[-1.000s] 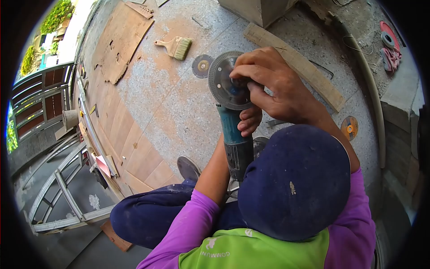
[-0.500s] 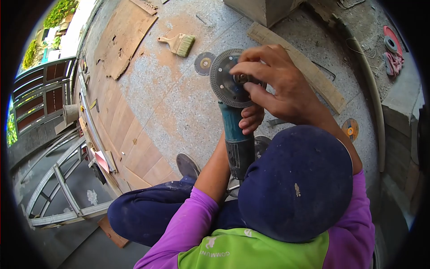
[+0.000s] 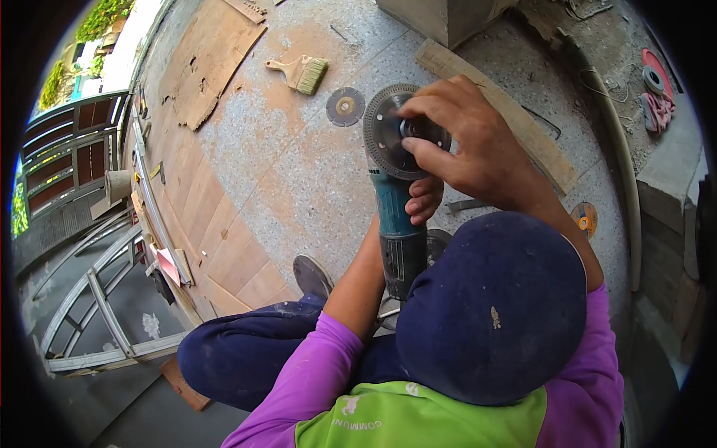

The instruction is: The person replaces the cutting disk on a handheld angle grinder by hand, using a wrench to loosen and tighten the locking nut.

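Note:
My left hand is wrapped round the head of a teal and black angle grinder, which stands with its disc end pointing away from me. A dark cutting disc with a perforated rim faces up on the grinder. Over the disc's centre, my right hand pinches the round lock nut between thumb and fingers. My right hand partly covers the disc's right side. Beyond it on the floor lies another cutting disc, with a wood-handled paintbrush farther off.
A wooden plank lies at the right, beside a bent dark rod. Near my right arm is an orange-centred disc. A metal frame rests at the left, and worn plywood lies at the far left. A concrete block stands ahead.
The grinder and its disc have shifted slightly right in view. My right fingers have turned a little on the lock nut, and more of it shows between them.

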`<action>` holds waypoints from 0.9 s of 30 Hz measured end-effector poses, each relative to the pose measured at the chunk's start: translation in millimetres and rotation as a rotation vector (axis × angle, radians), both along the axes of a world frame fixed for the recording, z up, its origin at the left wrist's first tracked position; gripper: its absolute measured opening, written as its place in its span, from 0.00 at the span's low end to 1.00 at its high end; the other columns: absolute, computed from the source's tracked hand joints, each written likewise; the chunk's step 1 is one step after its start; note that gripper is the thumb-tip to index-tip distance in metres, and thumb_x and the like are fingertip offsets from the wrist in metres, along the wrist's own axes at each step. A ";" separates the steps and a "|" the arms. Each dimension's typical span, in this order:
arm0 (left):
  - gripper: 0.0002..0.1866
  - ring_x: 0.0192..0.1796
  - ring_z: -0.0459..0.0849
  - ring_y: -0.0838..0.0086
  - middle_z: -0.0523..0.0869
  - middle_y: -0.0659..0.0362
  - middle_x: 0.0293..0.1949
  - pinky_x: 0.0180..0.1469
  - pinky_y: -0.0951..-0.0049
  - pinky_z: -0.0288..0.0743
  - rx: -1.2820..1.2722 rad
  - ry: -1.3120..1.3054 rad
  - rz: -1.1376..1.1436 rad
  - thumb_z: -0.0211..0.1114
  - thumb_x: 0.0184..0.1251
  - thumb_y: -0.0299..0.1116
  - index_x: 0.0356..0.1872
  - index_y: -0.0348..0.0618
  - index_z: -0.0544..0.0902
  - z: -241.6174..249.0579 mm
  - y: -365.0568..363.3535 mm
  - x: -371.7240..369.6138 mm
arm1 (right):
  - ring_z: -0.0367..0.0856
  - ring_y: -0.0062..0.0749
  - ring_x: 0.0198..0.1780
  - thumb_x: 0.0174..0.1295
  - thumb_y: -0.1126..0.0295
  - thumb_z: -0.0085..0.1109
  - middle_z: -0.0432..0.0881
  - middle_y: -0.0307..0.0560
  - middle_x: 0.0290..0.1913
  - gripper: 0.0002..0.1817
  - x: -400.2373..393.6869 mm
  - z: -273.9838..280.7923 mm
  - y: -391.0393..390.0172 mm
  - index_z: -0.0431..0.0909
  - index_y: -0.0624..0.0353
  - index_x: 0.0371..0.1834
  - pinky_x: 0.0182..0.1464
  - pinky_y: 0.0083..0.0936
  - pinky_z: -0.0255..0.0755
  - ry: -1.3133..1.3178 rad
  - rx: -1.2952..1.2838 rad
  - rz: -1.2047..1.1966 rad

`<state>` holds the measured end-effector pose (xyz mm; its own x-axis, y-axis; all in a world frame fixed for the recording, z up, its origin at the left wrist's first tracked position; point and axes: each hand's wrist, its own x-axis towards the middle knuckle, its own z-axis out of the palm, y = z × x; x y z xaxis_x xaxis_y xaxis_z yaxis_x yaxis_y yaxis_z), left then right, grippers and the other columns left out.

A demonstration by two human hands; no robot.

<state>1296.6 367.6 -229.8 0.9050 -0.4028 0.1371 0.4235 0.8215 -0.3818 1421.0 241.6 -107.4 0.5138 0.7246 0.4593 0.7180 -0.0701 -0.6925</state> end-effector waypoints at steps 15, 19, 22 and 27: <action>0.39 0.24 0.88 0.54 0.83 0.49 0.29 0.23 0.51 0.84 -0.005 -0.059 0.054 0.56 0.68 0.72 0.47 0.38 0.83 -8.3 0.0 -0.4 | 0.78 0.45 0.54 0.64 0.67 0.67 0.82 0.51 0.49 0.15 2.7 0.3 -3.1 0.83 0.64 0.51 0.58 0.40 0.75 0.045 -0.149 0.026; 0.37 0.28 0.89 0.53 0.83 0.48 0.31 0.25 0.50 0.85 0.023 -0.056 0.055 0.56 0.70 0.69 0.47 0.39 0.83 -8.0 3.3 -0.9 | 0.79 0.45 0.53 0.63 0.62 0.70 0.83 0.50 0.45 0.17 -2.9 6.2 -1.2 0.84 0.65 0.46 0.56 0.39 0.76 0.011 -0.015 -0.054; 0.41 0.28 0.89 0.52 0.83 0.49 0.30 0.24 0.49 0.84 -0.036 -0.072 0.037 0.59 0.66 0.73 0.44 0.35 0.82 -8.0 -1.4 3.6 | 0.79 0.45 0.52 0.62 0.59 0.72 0.83 0.50 0.44 0.19 -0.6 2.3 -3.2 0.84 0.65 0.46 0.56 0.39 0.76 -0.018 -0.108 -0.065; 0.47 0.25 0.88 0.53 0.81 0.50 0.24 0.24 0.51 0.83 -0.023 0.039 0.020 0.60 0.56 0.81 0.32 0.34 0.82 -3.3 1.3 -1.2 | 0.79 0.46 0.52 0.61 0.61 0.71 0.82 0.52 0.46 0.20 -1.5 -1.2 2.5 0.82 0.66 0.48 0.56 0.40 0.77 -0.016 0.001 -0.016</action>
